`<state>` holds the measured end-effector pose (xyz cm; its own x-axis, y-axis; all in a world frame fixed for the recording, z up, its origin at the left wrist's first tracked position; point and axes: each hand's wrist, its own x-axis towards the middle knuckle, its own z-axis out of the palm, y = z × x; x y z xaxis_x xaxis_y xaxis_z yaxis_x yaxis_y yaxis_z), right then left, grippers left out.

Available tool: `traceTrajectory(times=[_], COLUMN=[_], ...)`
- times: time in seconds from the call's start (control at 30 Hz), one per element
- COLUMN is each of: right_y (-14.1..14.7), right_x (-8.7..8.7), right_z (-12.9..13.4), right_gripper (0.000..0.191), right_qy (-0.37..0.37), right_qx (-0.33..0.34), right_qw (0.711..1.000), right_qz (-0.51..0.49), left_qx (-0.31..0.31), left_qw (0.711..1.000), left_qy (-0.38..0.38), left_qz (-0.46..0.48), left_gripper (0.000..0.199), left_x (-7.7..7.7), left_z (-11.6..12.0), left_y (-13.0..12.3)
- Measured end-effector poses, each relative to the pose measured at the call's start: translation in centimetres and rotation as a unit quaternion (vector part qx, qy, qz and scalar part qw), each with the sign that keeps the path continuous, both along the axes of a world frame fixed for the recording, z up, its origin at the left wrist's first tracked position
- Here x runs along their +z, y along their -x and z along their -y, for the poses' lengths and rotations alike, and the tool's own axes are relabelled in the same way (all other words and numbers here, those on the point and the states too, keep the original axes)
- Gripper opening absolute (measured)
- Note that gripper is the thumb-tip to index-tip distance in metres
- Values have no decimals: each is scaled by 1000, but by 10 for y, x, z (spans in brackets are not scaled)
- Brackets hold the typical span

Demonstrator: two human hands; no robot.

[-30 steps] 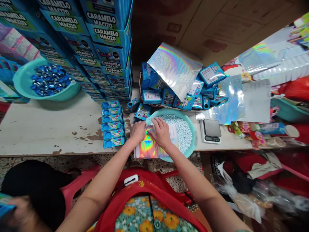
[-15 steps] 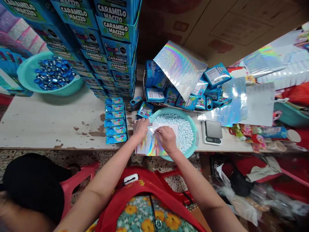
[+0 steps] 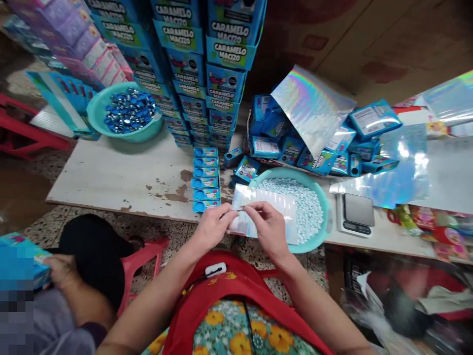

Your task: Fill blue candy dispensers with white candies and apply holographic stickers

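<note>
My left hand (image 3: pixel 215 226) and my right hand (image 3: pixel 269 226) meet fingertip to fingertip, thumbs and forefingers pinched. A thin sliver seems to run between them, too small to name. Right below them lies a shiny holographic sheet (image 3: pixel 290 224), partly covered by the hands. It overlaps the left part of a turquoise basin (image 3: pixel 328 224) full of small pale-blue candies (image 3: pixel 311 209). Left of the hands stands a row of slim blue boxes (image 3: pixel 206 182) with round marks on top. Another blue box (image 3: pixel 247 168) rests by the basin's rim.
Tall stacks of blue cartons (image 3: pixel 221 93) rise behind. A heap of blue packs (image 3: pixel 283 148) sits under a holographic sheet (image 3: pixel 314 103). A digital scale (image 3: pixel 356 214) lies right of the basin. Far left, another basin (image 3: pixel 125 134) holds blue-silver pieces. A co-worker's hand (image 3: pixel 62 270) holds a blue box.
The view has turned left, bringing the co-worker's blue box into sight. My left hand has left the sheet's upper left edge and now pinches beside my right fingertips.
</note>
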<state>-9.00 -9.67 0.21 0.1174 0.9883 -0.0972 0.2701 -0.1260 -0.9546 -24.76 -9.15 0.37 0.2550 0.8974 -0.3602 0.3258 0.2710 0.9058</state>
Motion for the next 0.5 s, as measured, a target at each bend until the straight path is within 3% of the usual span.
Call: traceTrajectory(times=[0.13,0.27,0.4,0.5], right_y=[55,94,109,111], right_x=[-18,-33,-43,-49], right_z=[5,1,-4,-5], right_gripper=[12,9,9,10], right_qy=[-27,-75,-97,-90], right_qx=[27,7,-10,-20], right_qw=[999,992,983,984], right_qz=[15,105,155,153], left_qx=[9,47,77,68], left_qw=[991,981,982,995], left_qy=[-23,-20,-3,29], left_qz=[-133,-186,-173,-73], left_gripper=[37,40,42,39], left_x=[10,1,-21,-39], left_z=[14,7,-7,-10], left_y=[62,96,108,112])
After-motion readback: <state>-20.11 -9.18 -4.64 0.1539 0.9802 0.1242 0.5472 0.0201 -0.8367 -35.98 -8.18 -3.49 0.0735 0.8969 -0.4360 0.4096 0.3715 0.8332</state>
